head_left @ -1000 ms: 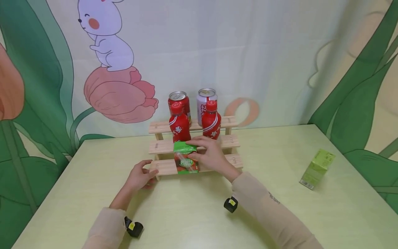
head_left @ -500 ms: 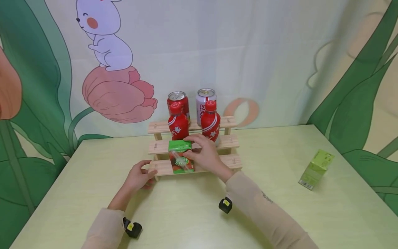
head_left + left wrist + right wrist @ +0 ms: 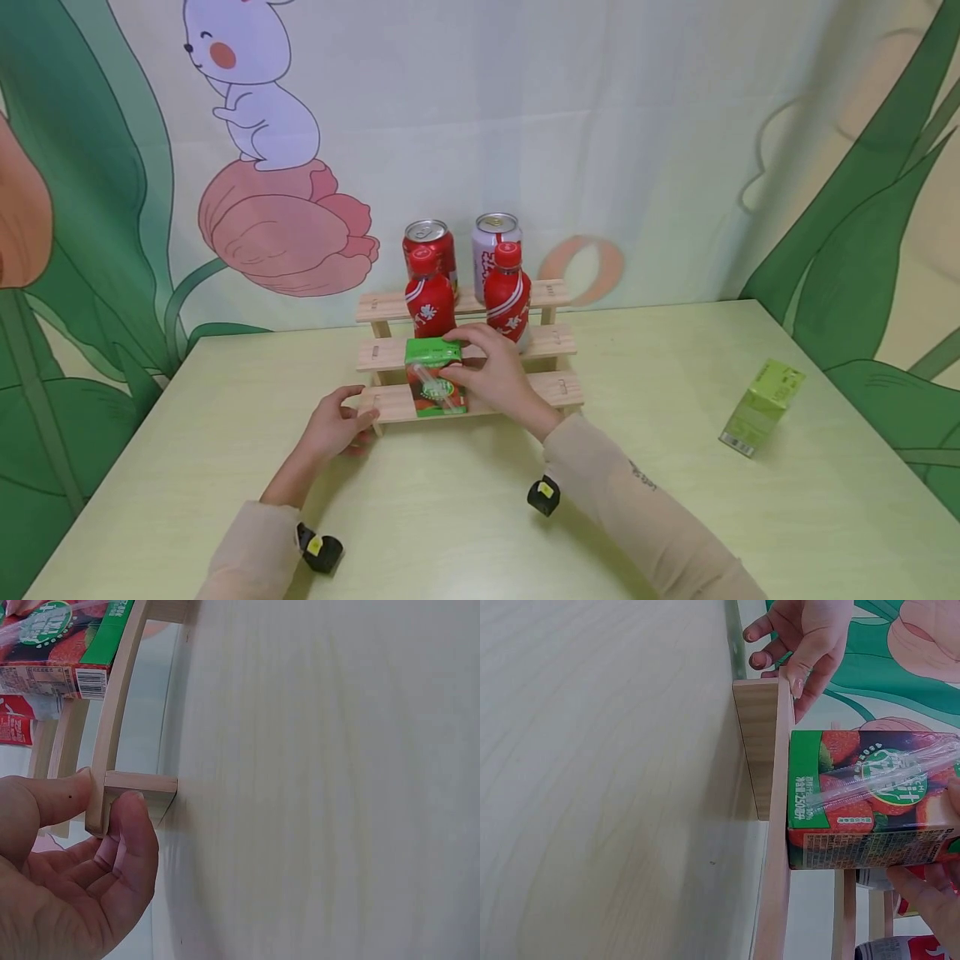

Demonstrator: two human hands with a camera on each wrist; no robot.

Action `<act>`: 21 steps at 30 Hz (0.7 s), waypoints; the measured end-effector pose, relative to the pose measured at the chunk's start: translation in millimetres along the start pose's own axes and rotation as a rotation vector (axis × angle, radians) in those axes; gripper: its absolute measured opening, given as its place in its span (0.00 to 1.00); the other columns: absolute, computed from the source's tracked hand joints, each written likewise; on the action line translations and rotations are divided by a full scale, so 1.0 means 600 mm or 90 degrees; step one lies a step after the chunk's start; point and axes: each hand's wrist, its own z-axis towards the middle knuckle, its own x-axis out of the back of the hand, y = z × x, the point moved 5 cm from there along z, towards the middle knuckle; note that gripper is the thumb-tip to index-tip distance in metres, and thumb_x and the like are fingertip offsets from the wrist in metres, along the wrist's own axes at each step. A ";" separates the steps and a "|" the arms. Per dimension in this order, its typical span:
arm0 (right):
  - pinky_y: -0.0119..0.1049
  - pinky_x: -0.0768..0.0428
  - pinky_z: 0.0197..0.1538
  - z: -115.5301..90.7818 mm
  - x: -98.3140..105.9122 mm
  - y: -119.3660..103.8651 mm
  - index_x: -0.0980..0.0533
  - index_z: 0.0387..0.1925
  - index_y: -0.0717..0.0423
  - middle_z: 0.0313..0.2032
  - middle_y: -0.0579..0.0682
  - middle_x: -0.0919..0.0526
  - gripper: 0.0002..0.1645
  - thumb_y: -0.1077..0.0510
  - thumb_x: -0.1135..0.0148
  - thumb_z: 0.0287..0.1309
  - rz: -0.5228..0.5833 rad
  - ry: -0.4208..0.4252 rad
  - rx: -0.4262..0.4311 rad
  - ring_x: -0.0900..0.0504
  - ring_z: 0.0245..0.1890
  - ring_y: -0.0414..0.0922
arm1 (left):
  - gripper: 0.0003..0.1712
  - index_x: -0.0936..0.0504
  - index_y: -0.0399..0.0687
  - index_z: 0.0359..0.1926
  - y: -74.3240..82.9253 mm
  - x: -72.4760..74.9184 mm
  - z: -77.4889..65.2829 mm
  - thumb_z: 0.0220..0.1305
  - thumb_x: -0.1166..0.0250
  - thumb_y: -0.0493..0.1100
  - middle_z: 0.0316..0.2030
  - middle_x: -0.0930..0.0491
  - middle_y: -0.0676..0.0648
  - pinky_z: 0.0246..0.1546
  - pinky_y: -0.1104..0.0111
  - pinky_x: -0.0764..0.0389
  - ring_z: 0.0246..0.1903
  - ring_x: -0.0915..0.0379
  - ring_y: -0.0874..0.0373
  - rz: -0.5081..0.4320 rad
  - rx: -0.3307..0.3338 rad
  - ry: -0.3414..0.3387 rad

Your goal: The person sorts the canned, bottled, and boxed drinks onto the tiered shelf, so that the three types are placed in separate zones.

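A three-tier wooden rack (image 3: 395, 402) stands on the table. My left hand (image 3: 332, 425) pinches the left end of its lowest board between thumb and fingers, plain in the left wrist view. On that same board stands a juice box (image 3: 432, 390) with a green top, strawberry pictures and a wrapped straw. My right hand (image 3: 498, 371) grips the juice box at its top and right side. Two red bottles, one at left (image 3: 431, 307) and one at right (image 3: 508, 293), stand on the middle board. A red can (image 3: 430, 240) and a white can (image 3: 487, 243) stand on the top board.
A light green carton (image 3: 763, 408) stands on the right side of the table (image 3: 637, 383). Behind the rack hangs a printed curtain (image 3: 420, 108) with a rabbit and flowers. Black cameras are strapped at both wrists.
My right hand has moved the juice box slightly left along the lowest board, where it now stands straighter. My left hand keeps its hold on the rack's end.
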 end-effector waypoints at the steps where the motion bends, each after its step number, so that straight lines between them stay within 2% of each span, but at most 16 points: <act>1: 0.44 0.22 0.45 -0.001 0.001 0.000 0.26 0.46 0.64 0.47 0.56 0.27 0.23 0.68 0.31 0.45 0.002 0.000 0.003 0.27 0.47 0.51 | 0.32 0.43 0.36 0.64 0.000 0.000 0.000 0.62 0.41 0.38 0.31 0.29 0.41 0.21 0.63 0.20 0.21 0.26 0.57 0.000 -0.001 0.000; 7: 0.48 0.24 0.47 -0.007 0.004 0.013 0.28 0.51 0.62 0.47 0.56 0.27 0.28 0.66 0.31 0.45 0.029 -0.004 -0.009 0.27 0.46 0.52 | 0.32 0.43 0.37 0.64 -0.001 0.000 0.000 0.62 0.41 0.39 0.31 0.29 0.41 0.21 0.63 0.20 0.21 0.26 0.57 0.000 0.002 0.001; 13: 0.45 0.24 0.49 -0.021 0.018 0.010 0.27 0.52 0.58 0.47 0.53 0.26 0.27 0.60 0.31 0.48 0.004 -0.008 -0.045 0.28 0.48 0.53 | 0.32 0.42 0.38 0.64 0.001 0.000 -0.001 0.62 0.41 0.39 0.32 0.29 0.41 0.22 0.63 0.20 0.22 0.26 0.57 0.001 0.009 0.002; 21: 0.43 0.23 0.48 -0.041 0.043 0.002 0.27 0.52 0.59 0.51 0.55 0.26 0.28 0.63 0.31 0.46 0.005 -0.008 -0.021 0.25 0.48 0.51 | 0.32 0.43 0.38 0.64 0.004 -0.001 -0.004 0.63 0.41 0.39 0.31 0.29 0.41 0.21 0.64 0.20 0.22 0.26 0.57 0.005 0.010 0.001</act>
